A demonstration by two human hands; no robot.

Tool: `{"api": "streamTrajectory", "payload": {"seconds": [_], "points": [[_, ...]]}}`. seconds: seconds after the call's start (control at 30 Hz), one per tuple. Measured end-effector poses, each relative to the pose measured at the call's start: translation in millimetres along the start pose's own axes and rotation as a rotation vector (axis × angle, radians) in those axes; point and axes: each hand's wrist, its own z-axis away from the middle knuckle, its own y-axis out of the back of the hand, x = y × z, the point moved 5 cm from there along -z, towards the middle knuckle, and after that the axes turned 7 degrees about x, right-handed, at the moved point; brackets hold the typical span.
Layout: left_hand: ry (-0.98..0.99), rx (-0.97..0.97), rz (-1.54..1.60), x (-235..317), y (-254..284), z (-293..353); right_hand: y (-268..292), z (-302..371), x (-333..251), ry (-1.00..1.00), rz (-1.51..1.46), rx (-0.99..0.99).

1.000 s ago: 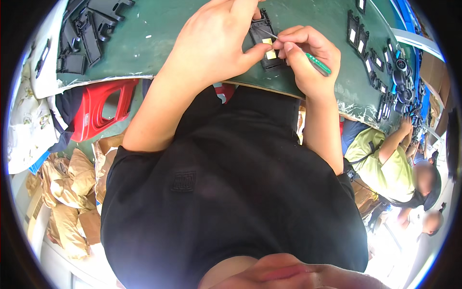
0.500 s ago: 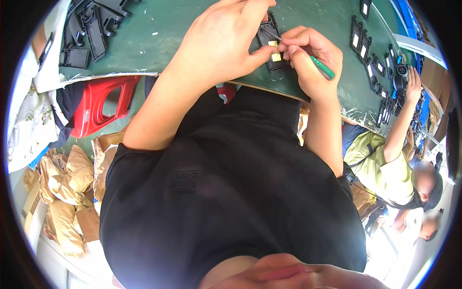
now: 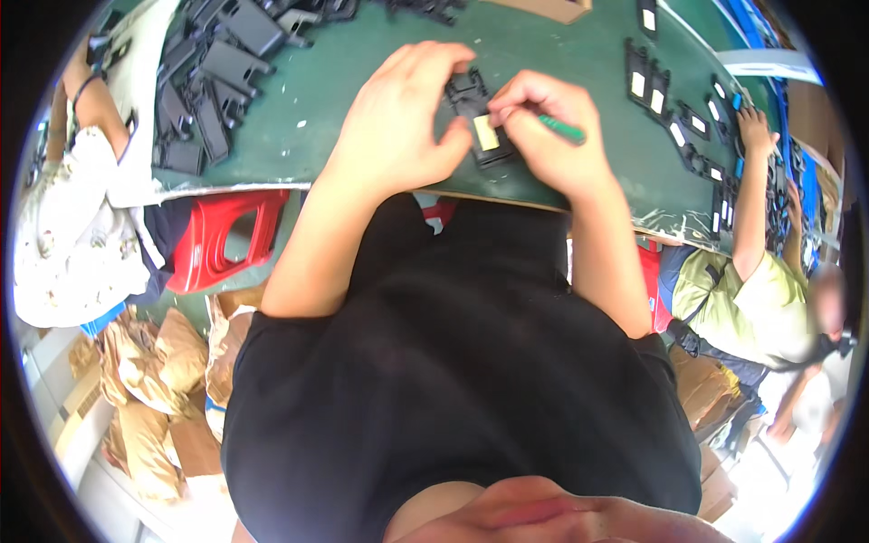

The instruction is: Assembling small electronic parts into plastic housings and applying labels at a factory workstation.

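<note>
A black plastic part (image 3: pixel 465 98) with a pale yellow rectangle (image 3: pixel 486 136) on its face lies on the green table (image 3: pixel 362 54). My left hand (image 3: pixel 403 118) arches along the part's left side, thumb spread away from the fingers. Its fingertips are by the far end of the part, and the thumb is near its left edge; I cannot tell if they touch. Pinched in my right hand (image 3: pixel 552 127) is a slim green-handled tool (image 3: pixel 563 129), over the right edge of the yellow rectangle. My fingers hide the tool's tip.
Black plastic parts (image 3: pixel 226 72) are heaped at the left. More parts with white labels (image 3: pixel 638 83) stand in rows at the right, where a co-worker's hand (image 3: pixel 756 131) reaches in. A cardboard box edge (image 3: pixel 548 7) shows at the back. A red stool (image 3: pixel 226 240) is below the table.
The view has shifted, so more of the left heap shows. My left thumb has come off the yellow rectangle to the part's left. My right hand has closed in over the part.
</note>
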Motion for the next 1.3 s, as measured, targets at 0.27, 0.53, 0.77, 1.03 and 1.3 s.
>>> {"api": "streamTrajectory", "payload": {"seconds": [0.27,0.53,0.77,1.03,1.3], "points": [[0.002,0.102,-0.056,-3,-3,-2,82,30,-2,0.037,0.252,0.137],[-0.009,0.114,-0.146,-5,-4,0,178,24,22,0.017,0.607,0.432],[-0.061,0.254,-0.151,1,4,0,224,4,41,0.161,0.695,0.487],[-0.055,0.291,-0.556,-17,19,-47,85,31,9,0.131,-0.069,0.398],[-0.078,0.248,-0.882,7,4,-49,67,37,5,0.241,0.115,0.279]]}}
